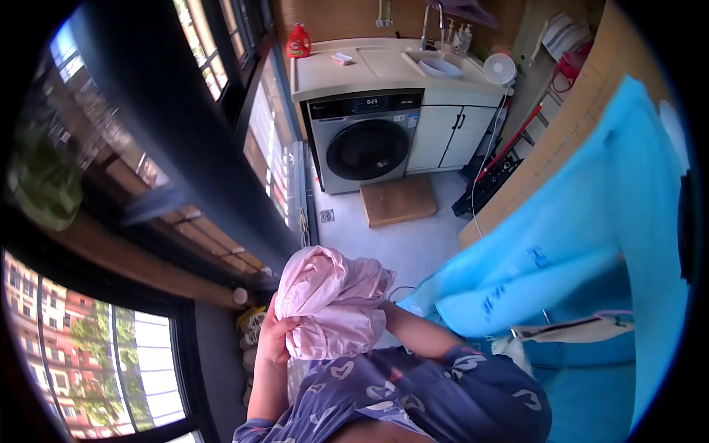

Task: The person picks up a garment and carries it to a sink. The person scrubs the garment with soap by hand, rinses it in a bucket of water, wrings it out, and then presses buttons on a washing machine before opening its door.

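A bundle of thin, crinkled pink cloth is held up in front of my chest. My left hand is closed on its left edge, fingers pinching a fold. From the right, my right forearm reaches in behind the bundle, and the cloth hides my right hand and its fingers. What kind of item the cloth is cannot be made out from its bunched shape.
Ahead stands a washing machine under a counter with a sink basin and red detergent bottle. A brown box lies on the floor. Blue sheeting hangs on my right; windows line my left.
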Motion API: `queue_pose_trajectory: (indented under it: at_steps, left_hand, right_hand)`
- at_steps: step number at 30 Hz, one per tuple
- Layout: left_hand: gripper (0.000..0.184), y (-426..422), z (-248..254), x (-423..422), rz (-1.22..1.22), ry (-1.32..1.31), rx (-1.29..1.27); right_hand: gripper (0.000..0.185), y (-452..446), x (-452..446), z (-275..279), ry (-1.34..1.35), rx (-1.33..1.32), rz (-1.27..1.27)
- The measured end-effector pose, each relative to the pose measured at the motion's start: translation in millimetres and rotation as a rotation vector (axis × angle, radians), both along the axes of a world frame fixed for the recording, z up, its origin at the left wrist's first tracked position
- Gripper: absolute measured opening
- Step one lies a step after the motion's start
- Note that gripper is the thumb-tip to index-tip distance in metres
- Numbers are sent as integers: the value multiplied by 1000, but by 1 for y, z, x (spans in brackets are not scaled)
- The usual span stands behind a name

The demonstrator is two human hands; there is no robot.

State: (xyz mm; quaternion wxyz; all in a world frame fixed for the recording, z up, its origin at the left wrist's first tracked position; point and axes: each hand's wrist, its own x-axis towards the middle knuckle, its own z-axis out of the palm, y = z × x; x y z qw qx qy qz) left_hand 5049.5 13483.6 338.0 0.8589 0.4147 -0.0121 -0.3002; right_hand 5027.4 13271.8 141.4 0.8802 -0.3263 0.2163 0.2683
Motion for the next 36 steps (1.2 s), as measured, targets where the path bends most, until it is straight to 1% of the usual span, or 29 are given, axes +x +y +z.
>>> queue_pose_trajectory:
  at_steps: [2,3,6,8,11,12,13,14,15,16,18,19,20,22,23,24,25,26,27,28,29,30,31,32,33,34,36]
  left_hand:
    - [67,-15,-24,57,-43,3,20]
    - [64,-24,-33,85,-67,-37,43]
    - [59,-63,-57,162,-99,-19,265]
    - [55,-101,-72,203,-147,-4,193]
    - [54,-173,-102,269,-233,-39,326]
    - [54,-211,-83,297,-276,-38,368]
    - [54,-242,-80,314,-323,-74,406]
    - [55,-274,-91,329,-371,-119,434]
    - [56,-307,-93,340,-411,-164,376]
    - [55,-340,-92,346,-416,-236,379]
    - [55,-403,-96,361,-569,-534,468]
    - [53,-429,-116,363,-566,-717,540]
    - [54,-456,-142,370,-555,-983,607]
    - [56,-497,-98,376,-767,-1403,802]
    - [47,-517,-95,378,-827,-1332,777]
    - [39,-537,-89,384,-906,-1394,781]
    - [41,-556,-88,394,-932,-1417,746]
    - [43,-575,-97,402,-952,-1435,706]
    - [45,-594,-93,409,-875,-1387,580]
    - [46,-610,-82,418,-800,-1330,465]
    - [47,-627,-73,430,-854,-1227,491]
    - [47,-643,-66,441,-850,-1217,491]
    - [46,-659,-57,453,-884,-1051,438]
    - [45,-676,-60,466,-912,-888,382]
    - [43,-688,-75,479,-950,-779,298]
    - [43,-706,-72,490,-950,-777,294]
    - [41,-745,-75,520,-940,-645,118]
  right_hand:
    - [67,-20,55,3,-38,-15,-106]
    - [66,-36,83,7,-51,-29,-168]
    - [65,-83,143,17,-56,-68,-369]
    - [64,-116,173,22,-67,-96,-489]
    - [63,-178,205,23,-72,-156,-658]
    - [63,-204,218,38,-75,-169,-709]
    - [63,-226,225,42,-73,-183,-760]
    - [62,-248,231,41,-76,-194,-805]
    - [62,-271,237,43,-81,-213,-844]
    - [61,-295,240,45,-80,-228,-882]
    - [61,-343,241,48,-69,-264,-933]
    - [60,-366,242,42,-66,-279,-958]
    - [60,-390,242,43,-58,-293,-969]
    - [59,-428,249,50,-41,-306,-984]
    - [59,-446,254,47,-30,-308,-989]
    - [58,-463,260,47,-28,-314,-989]
    - [58,-481,268,49,-23,-316,-992]
    - [58,-498,274,43,-20,-332,-992]
    - [57,-515,279,46,-11,-352,-989]
    - [57,-536,287,53,-9,-373,-989]
    - [57,-558,292,52,-2,-394,-991]
    - [56,-579,296,55,4,-416,-1001]
    - [56,-602,302,59,7,-443,-1009]
    - [55,-620,305,57,19,-463,-1022]
    - [55,-637,308,53,26,-484,-1037]
    - [55,-654,314,57,38,-505,-1046]
    - [54,-691,329,55,67,-533,-1070]
